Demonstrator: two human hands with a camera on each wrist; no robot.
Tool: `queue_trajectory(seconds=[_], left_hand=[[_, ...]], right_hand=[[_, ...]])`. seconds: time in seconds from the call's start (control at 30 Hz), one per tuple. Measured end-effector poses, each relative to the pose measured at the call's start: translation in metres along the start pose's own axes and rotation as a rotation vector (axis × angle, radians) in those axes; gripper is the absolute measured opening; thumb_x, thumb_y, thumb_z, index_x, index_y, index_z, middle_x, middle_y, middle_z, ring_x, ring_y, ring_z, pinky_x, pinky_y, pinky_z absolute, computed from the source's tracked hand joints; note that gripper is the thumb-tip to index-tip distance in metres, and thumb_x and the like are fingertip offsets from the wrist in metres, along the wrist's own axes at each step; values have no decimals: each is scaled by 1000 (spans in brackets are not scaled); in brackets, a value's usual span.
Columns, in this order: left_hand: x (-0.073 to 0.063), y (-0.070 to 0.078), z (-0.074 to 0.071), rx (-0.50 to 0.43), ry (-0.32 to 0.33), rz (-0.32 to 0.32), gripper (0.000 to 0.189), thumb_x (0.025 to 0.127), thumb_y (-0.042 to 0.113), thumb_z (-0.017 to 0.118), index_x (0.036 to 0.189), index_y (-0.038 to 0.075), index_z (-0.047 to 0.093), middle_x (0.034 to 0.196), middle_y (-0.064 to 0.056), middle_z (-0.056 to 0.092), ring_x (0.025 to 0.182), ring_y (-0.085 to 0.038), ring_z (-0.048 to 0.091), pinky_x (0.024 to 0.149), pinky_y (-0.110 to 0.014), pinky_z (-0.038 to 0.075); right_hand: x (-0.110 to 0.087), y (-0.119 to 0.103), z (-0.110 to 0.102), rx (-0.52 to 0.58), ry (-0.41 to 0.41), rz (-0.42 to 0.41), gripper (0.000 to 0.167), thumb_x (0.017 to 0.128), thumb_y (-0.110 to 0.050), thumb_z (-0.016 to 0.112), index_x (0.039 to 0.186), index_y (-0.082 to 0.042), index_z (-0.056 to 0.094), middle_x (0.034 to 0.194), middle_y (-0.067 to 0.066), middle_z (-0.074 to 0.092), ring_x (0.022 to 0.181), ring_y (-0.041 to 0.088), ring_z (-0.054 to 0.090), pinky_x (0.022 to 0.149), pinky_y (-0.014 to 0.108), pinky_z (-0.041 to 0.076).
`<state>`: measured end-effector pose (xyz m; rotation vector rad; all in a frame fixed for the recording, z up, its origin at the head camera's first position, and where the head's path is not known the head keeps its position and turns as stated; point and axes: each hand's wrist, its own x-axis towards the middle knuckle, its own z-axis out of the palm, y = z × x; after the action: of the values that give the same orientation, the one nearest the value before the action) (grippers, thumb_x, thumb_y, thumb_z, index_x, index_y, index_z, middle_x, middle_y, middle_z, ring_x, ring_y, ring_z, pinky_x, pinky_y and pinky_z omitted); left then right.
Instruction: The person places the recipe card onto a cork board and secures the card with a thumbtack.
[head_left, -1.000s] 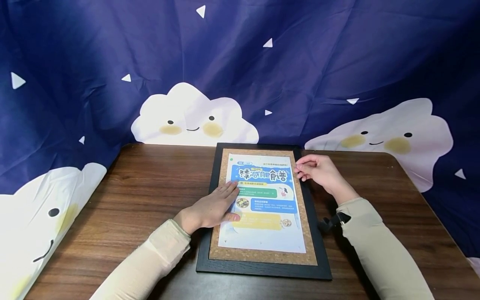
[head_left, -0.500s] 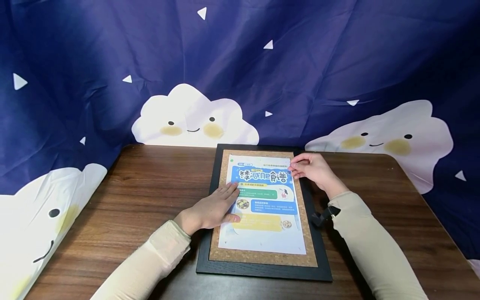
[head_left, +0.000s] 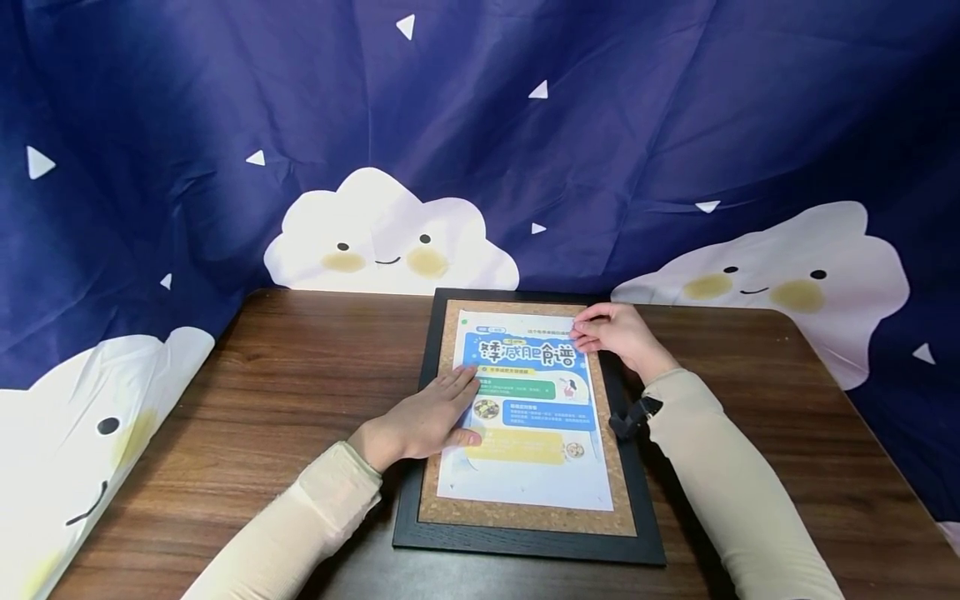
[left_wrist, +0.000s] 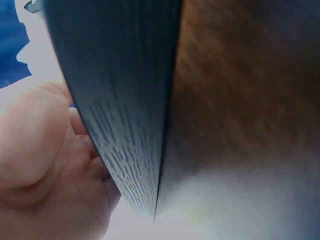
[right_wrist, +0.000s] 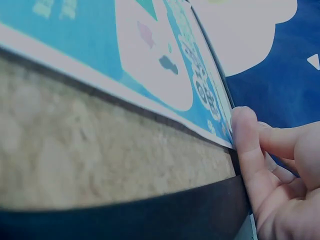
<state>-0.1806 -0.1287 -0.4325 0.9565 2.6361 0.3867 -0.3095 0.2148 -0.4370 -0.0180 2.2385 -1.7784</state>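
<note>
A printed poster (head_left: 525, 483) with blue, green and yellow panels lies on a black-framed cork board (head_left: 551, 518). My left hand (head_left: 423, 421) rests flat across the board's left side, its fingers spread on the poster's left edge. At the poster's upper right corner, my right hand (head_left: 618, 333) has thumb and fingers drawn together in a pinch. Whatever is between those fingertips is hidden, and I cannot tell what it is. A small green dot (head_left: 464, 322), like a pin head, marks the upper left corner. In the right wrist view, the poster's edge (right_wrist: 165, 119) runs up to the fingers.
The board lies on a dark wooden table (head_left: 330, 358), its far edge close to the table's back edge. Behind hangs a blue curtain (head_left: 570, 150) with clouds and white triangles. A black strap piece (head_left: 633, 417) sticks out from the right sleeve over the frame's right side.
My right hand has moved left, from over the board's right frame to the poster's upper right corner, fingers still pinched. The left hand has stayed in place.
</note>
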Motion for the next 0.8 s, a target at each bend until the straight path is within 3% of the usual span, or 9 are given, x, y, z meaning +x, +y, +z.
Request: queue_trajectory(seconds=[0.53, 0.8], left_hand=[[-1, 1, -2, -1, 5, 2, 86, 109, 46, 61, 167, -9, 27, 179, -26, 13, 169, -40, 13, 139, -52, 16], [-1, 2, -1, -5, 1, 5, 86, 109, 45, 61, 167, -9, 27, 179, -26, 13, 169, -40, 12, 138, -52, 16]], right_hand=[[13, -16, 4, -69, 1, 156, 33, 107, 4, 61, 137, 17, 60, 93, 11, 78, 76, 14, 79, 80, 30, 68], [16, -22, 7, -26, 7, 215, 35, 104, 10, 62, 137, 20, 57, 83, 9, 76, 69, 14, 78, 73, 28, 68]])
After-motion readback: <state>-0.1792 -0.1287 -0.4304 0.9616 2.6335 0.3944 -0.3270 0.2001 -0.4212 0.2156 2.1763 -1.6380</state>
